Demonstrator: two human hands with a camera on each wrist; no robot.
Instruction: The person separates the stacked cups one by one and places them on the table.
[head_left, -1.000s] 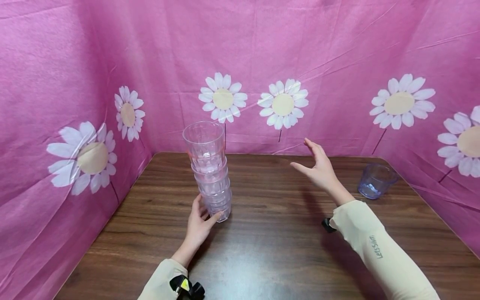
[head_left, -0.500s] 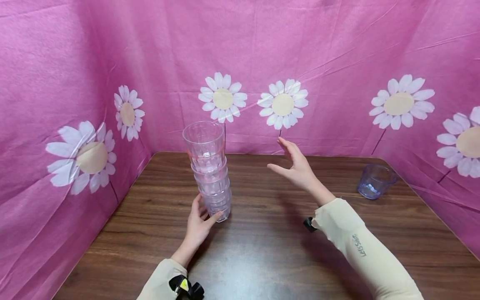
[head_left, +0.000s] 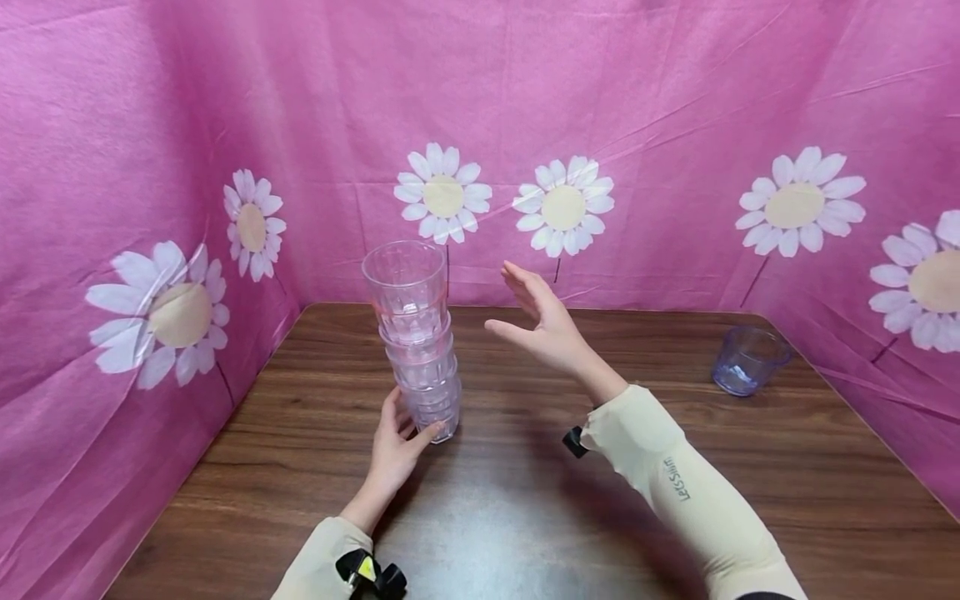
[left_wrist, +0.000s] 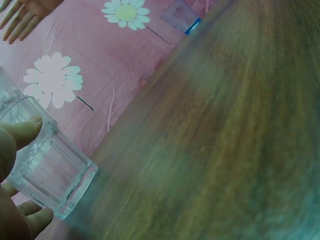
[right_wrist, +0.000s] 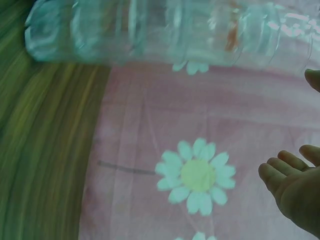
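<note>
Two hands are at work over the brown wood-grain table (head_left: pixel 525 500). Nearest, the left hand (head_left: pixel 393 454) curls thumb and fingers round the bottom glass of the tall stack of clear faceted plastic tumblers (head_left: pixel 416 342), which stands near the table's left back corner, long axis upright, open mouth up. The right hand (head_left: pixel 543 325) hangs in the air just right of the stack's upper part, fingers spread and straight, palm toward the tumblers, touching nothing. Farther right, well apart, a lone bluish clear plastic cup (head_left: pixel 746 360) stands upright by the pink daisy-print cloth backdrop (head_left: pixel 675 125). The left wrist view alone shows the thumb and fingertips (left_wrist: pixel 30 127) pressed on the bottom tumbler's facets; the right wrist view shows the stack lying across its top edge, blurred.
</note>
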